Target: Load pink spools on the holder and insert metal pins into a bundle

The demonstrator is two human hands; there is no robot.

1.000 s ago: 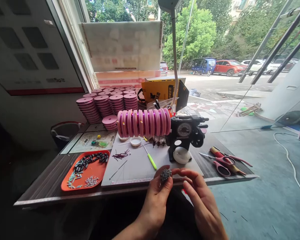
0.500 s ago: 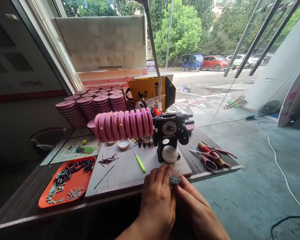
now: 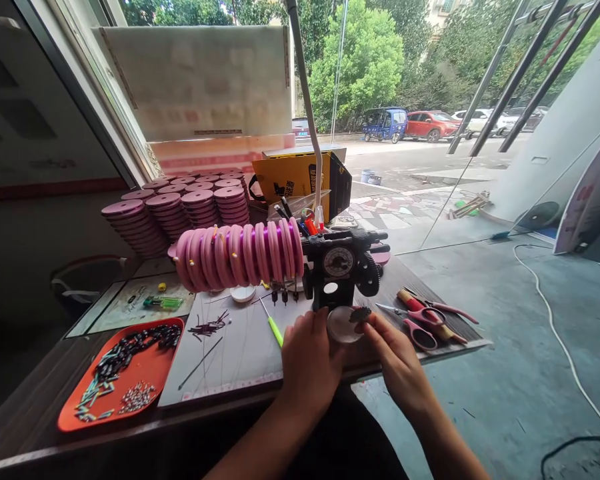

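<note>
My right hand (image 3: 397, 360) pinches a small bundle of thin dark pieces (image 3: 361, 314) by its lower edge, over the right rim of a round white dish (image 3: 344, 327). On the dish's left side, my left hand (image 3: 310, 353) curls its fingers and thumb around the edge; the fingertips are partly hidden. Just behind the dish stands a black clamp-like machine (image 3: 339, 261) with a dial and gears. A row of pink spools (image 3: 240, 253) wound with purple thread extends from its left side. A lime-green-handled tool (image 3: 275, 330) lies beside my left hand.
An orange tray (image 3: 167, 380) with black, striped and silvery small pieces sits at left. Pink-handled scissors (image 3: 423, 327) and pliers (image 3: 455, 312) lie at the right table corner. Stacked pink spools (image 3: 185, 207) and a yellow box (image 3: 285, 177) stand behind. A lamp pole (image 3: 307, 100) rises there.
My hands, together around the bundle before, have parted. The bundle is now in my right hand only, moved up and right. My left hand has reached the dish, which has shifted slightly nearer.
</note>
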